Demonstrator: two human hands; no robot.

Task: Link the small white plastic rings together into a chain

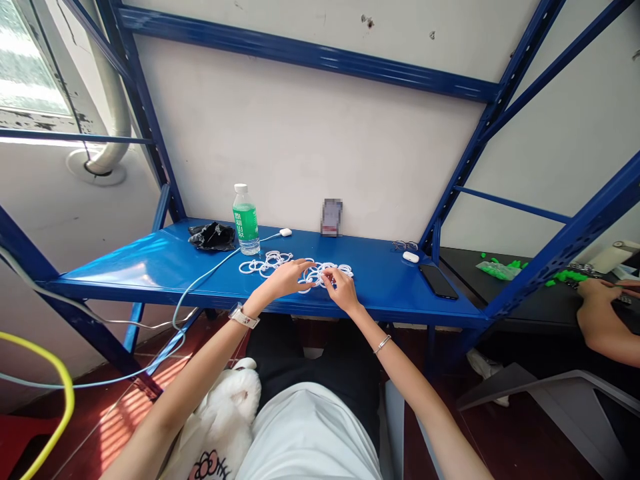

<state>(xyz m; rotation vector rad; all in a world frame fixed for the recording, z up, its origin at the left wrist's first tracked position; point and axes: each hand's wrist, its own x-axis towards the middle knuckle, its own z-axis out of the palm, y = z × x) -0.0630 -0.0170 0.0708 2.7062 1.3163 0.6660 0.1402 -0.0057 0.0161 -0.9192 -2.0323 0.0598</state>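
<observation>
White plastic rings lie loose on the blue tabletop, in a right-hand pile and a left-hand cluster. My left hand reaches in from the left between the two groups. Its fingers stretch over the left edge of the right-hand pile, thumb apart, and nothing shows in its grip. Over the middle of that same pile, my right hand has thumb and fingertips pinched together. Whatever is between those fingertips is too small to make out against the white rings.
Behind the rings stand a water bottle, a crumpled black bag and a propped-up phone. A dark phone, a white case and glasses lie right. A cable crosses the left side. Another person's hands work far right.
</observation>
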